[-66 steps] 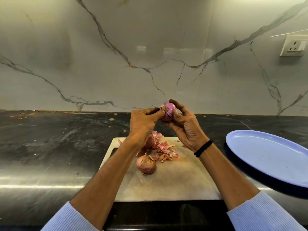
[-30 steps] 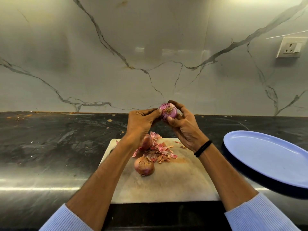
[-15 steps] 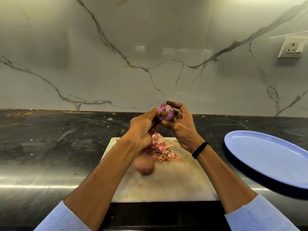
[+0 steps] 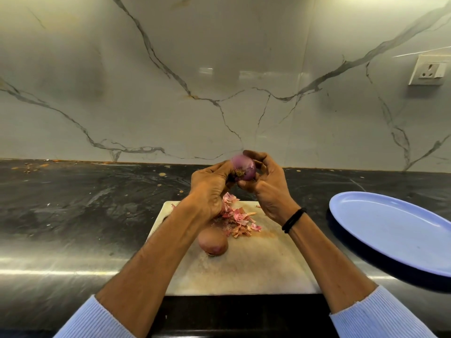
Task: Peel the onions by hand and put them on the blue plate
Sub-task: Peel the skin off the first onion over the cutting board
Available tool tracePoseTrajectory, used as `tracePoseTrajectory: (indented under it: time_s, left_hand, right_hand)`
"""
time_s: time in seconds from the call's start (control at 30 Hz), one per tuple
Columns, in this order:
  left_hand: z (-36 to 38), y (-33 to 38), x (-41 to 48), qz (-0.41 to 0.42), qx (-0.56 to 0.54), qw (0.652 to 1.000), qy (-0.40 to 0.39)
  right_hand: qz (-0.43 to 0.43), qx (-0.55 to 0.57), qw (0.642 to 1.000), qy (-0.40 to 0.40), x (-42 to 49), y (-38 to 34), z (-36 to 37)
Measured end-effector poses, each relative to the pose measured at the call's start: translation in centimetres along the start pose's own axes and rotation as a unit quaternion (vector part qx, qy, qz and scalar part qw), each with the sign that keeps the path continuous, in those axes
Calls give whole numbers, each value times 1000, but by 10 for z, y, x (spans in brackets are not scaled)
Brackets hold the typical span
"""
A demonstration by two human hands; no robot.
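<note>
Above the back of the cutting board (image 4: 244,272), both hands hold a purple, mostly peeled onion (image 4: 245,168). My right hand (image 4: 268,189) cups it from the right and below, fingers curled round it. My left hand (image 4: 211,189) pinches at its root end with the fingertips. An unpeeled brown onion (image 4: 212,242) lies on the board under my left forearm. A pile of pink onion skins (image 4: 238,219) lies on the board behind it. The blue plate (image 4: 395,228) sits at the right with nothing on it.
The board lies on a dark stone counter (image 4: 85,211) that runs to a marble wall. Small skin crumbs dot the counter's back left. A wall socket (image 4: 428,69) is at the upper right. The counter's front edge runs just below the board.
The onion has been turned in my hands so its root end now faces down toward me. My left hand has moved in closer to it, covering the second onion behind.
</note>
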State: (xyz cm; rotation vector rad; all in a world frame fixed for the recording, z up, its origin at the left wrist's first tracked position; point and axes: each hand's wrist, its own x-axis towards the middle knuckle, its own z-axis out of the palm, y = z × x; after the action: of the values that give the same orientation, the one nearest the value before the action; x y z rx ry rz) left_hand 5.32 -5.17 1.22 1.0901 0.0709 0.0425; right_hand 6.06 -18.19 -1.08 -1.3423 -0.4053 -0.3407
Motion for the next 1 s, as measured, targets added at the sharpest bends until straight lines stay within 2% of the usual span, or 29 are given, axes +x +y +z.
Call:
tracePoseTrajectory:
  time_s: [0.3,0.43,0.63,1.0]
  left_hand:
    - [1,4,-8,61,41,997,-12]
    - [-3,2,-3,130,88,987,-23]
    - [-9,-3,3,265,253,930,-25]
    - [-7,-1,-3,325,327,888,8]
  right_hand:
    - [9,36,999,28,6,-1,-7]
    - [14,37,998,38,6,-2,-7]
    - [7,26,999,40,5,-2,-6]
    - [-14,-27,999,26,3,-3,-5]
